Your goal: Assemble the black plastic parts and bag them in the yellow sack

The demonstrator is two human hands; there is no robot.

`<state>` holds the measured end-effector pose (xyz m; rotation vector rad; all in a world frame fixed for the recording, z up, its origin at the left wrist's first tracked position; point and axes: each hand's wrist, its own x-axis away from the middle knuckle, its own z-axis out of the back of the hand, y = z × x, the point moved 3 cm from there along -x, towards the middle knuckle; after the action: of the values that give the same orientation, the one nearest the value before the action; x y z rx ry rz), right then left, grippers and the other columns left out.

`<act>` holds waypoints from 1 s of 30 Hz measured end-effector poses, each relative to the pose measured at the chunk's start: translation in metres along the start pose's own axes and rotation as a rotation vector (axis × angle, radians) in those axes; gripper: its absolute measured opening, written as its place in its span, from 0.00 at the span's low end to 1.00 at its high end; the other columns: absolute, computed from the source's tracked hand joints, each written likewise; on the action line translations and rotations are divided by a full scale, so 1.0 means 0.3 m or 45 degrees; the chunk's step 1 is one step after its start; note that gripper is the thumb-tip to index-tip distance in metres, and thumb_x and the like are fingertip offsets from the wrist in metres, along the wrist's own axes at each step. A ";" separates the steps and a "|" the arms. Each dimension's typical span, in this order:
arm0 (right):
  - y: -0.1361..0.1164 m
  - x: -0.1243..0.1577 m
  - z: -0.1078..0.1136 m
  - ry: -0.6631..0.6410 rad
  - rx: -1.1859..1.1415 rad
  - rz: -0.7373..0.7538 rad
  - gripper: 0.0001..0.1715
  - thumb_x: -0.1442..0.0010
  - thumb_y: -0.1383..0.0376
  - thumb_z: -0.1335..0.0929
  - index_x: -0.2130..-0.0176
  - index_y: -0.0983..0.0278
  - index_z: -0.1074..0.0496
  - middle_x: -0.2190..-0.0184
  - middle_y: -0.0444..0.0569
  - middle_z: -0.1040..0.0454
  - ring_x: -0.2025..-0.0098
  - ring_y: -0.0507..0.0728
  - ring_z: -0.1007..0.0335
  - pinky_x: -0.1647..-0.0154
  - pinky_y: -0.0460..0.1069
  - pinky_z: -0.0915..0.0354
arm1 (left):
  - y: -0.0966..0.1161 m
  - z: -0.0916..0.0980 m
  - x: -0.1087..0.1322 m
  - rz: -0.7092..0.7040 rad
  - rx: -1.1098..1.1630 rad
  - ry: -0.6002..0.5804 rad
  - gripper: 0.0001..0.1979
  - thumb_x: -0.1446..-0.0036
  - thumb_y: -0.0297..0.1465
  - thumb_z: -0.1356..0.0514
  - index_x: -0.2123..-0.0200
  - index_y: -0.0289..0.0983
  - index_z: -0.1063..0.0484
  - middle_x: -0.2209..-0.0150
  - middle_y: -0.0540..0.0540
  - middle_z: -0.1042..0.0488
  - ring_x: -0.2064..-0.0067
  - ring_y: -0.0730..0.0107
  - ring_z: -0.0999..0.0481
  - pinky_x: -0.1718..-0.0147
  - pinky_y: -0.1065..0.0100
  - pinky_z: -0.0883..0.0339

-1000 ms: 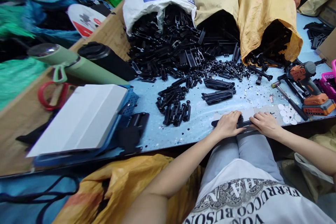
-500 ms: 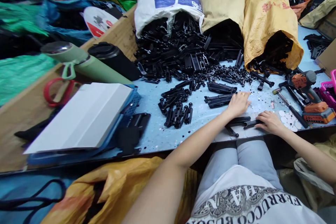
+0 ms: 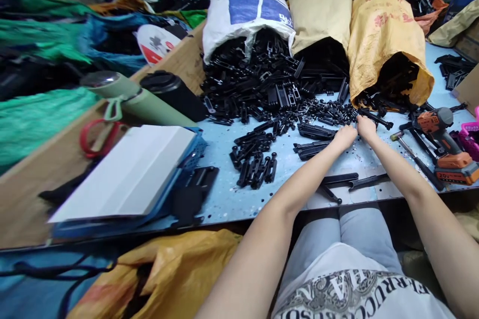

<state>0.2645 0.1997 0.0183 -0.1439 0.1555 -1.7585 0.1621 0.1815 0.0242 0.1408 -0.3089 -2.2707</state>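
My left hand [image 3: 345,136] and my right hand [image 3: 366,128] are close together at the front edge of a heap of small black parts with screws [image 3: 329,109]. The fingers of both are drawn together at the heap; what they pinch is too small or hidden to make out. Left of my left hand lie two small stacks of long black plastic pieces [image 3: 316,131]. Nearer my body, a long black arm piece [image 3: 340,178] and a second one [image 3: 368,182] lie on the bench, with a shorter black part [image 3: 331,194] beside them.
Black parts spill from a white sack [image 3: 239,20], a tan sack [image 3: 320,5] and a yellow sack [image 3: 389,25]. To the right lie a hammer [image 3: 419,159] and a cordless drill [image 3: 445,139]. A white box [image 3: 130,169], red-handled scissors [image 3: 84,139] and a green tumbler [image 3: 142,99] occupy the left.
Both hands have moved forward from the near edge to the small-parts heap and come together. My right hand has left the black arm piece, which stays on the bench.
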 end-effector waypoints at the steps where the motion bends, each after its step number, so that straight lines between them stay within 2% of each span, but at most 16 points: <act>1: 0.001 0.007 -0.007 -0.010 -0.008 -0.006 0.16 0.39 0.71 0.42 0.53 0.71 0.34 0.57 0.62 0.28 0.56 0.59 0.31 0.58 0.50 0.38 | 0.002 0.016 0.039 -0.027 0.021 0.015 0.11 0.40 0.23 0.51 0.64 0.29 0.29 0.59 0.36 0.27 0.55 0.63 0.30 0.55 0.65 0.39; 3: 0.022 0.052 -0.018 -0.031 -0.018 -0.005 0.16 0.42 0.70 0.39 0.54 0.70 0.32 0.57 0.60 0.28 0.56 0.59 0.31 0.57 0.50 0.38 | -0.011 0.050 0.146 -0.020 0.168 0.135 0.10 0.40 0.30 0.48 0.66 0.32 0.28 0.62 0.40 0.26 0.58 0.65 0.29 0.57 0.67 0.38; 4: 0.038 0.087 -0.021 -0.031 -0.050 0.021 0.15 0.44 0.69 0.37 0.55 0.68 0.31 0.58 0.58 0.27 0.57 0.59 0.31 0.57 0.50 0.37 | -0.029 0.065 0.214 0.027 0.324 0.244 0.11 0.40 0.33 0.46 0.68 0.33 0.28 0.64 0.42 0.26 0.61 0.66 0.28 0.60 0.67 0.37; 5: 0.053 0.131 -0.023 -0.024 -0.120 0.070 0.14 0.46 0.68 0.35 0.58 0.67 0.30 0.59 0.55 0.27 0.57 0.58 0.31 0.57 0.50 0.37 | -0.058 0.075 0.291 0.133 0.535 0.389 0.13 0.42 0.37 0.45 0.70 0.34 0.28 0.68 0.44 0.26 0.65 0.68 0.28 0.63 0.68 0.36; 6: 0.067 0.182 -0.023 -0.009 -0.236 0.136 0.12 0.47 0.67 0.34 0.60 0.66 0.28 0.61 0.53 0.26 0.59 0.57 0.30 0.57 0.49 0.36 | -0.090 0.074 0.370 0.267 0.739 0.473 0.15 0.43 0.40 0.44 0.72 0.35 0.28 0.72 0.46 0.26 0.69 0.70 0.29 0.67 0.69 0.36; 9: 0.089 0.353 -0.013 0.031 -0.760 0.338 0.10 0.46 0.60 0.33 0.67 0.65 0.28 0.67 0.49 0.26 0.65 0.55 0.29 0.61 0.50 0.33 | -0.160 0.027 0.576 0.597 1.216 0.523 0.18 0.46 0.44 0.44 0.75 0.34 0.29 0.83 0.51 0.32 0.79 0.74 0.34 0.78 0.72 0.40; 12: 0.079 0.494 0.001 0.032 -1.089 0.440 0.13 0.46 0.56 0.32 0.69 0.64 0.28 0.70 0.49 0.26 0.68 0.55 0.29 0.65 0.50 0.31 | -0.176 -0.023 0.678 0.753 1.434 0.539 0.18 0.49 0.44 0.42 0.76 0.34 0.29 0.84 0.51 0.33 0.81 0.76 0.36 0.79 0.73 0.41; 16: 0.049 0.573 0.024 0.157 -1.070 0.534 0.11 0.43 0.57 0.33 0.70 0.62 0.28 0.70 0.49 0.27 0.67 0.55 0.29 0.67 0.49 0.31 | -0.166 -0.051 0.685 0.781 1.408 0.516 0.16 0.51 0.43 0.41 0.77 0.34 0.30 0.85 0.52 0.34 0.81 0.76 0.37 0.79 0.73 0.43; 21: 0.023 0.591 0.037 0.205 -0.908 0.678 0.11 0.40 0.60 0.36 0.69 0.61 0.28 0.68 0.51 0.26 0.63 0.55 0.29 0.62 0.50 0.31 | -0.177 -0.067 0.656 0.623 1.181 0.419 0.14 0.52 0.41 0.40 0.72 0.35 0.28 0.79 0.52 0.31 0.76 0.74 0.34 0.74 0.72 0.40; 26: 0.018 0.619 0.034 0.257 -0.791 0.824 0.10 0.38 0.63 0.37 0.67 0.61 0.28 0.66 0.50 0.26 0.64 0.54 0.28 0.63 0.48 0.30 | -0.207 -0.097 0.650 0.681 0.986 0.297 0.15 0.51 0.40 0.40 0.65 0.35 0.28 0.75 0.51 0.31 0.73 0.73 0.32 0.71 0.71 0.39; 30: 0.023 0.619 0.021 0.427 -0.784 0.859 0.07 0.39 0.65 0.35 0.66 0.62 0.27 0.67 0.50 0.24 0.64 0.54 0.26 0.63 0.48 0.29 | -0.204 -0.089 0.653 0.683 0.826 0.273 0.15 0.49 0.40 0.40 0.61 0.37 0.28 0.69 0.49 0.29 0.69 0.71 0.31 0.69 0.70 0.39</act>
<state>0.2367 0.0158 0.0253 -0.2096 0.8864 -1.0038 -0.0055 0.0679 -0.0179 0.5597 -0.8491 -1.5456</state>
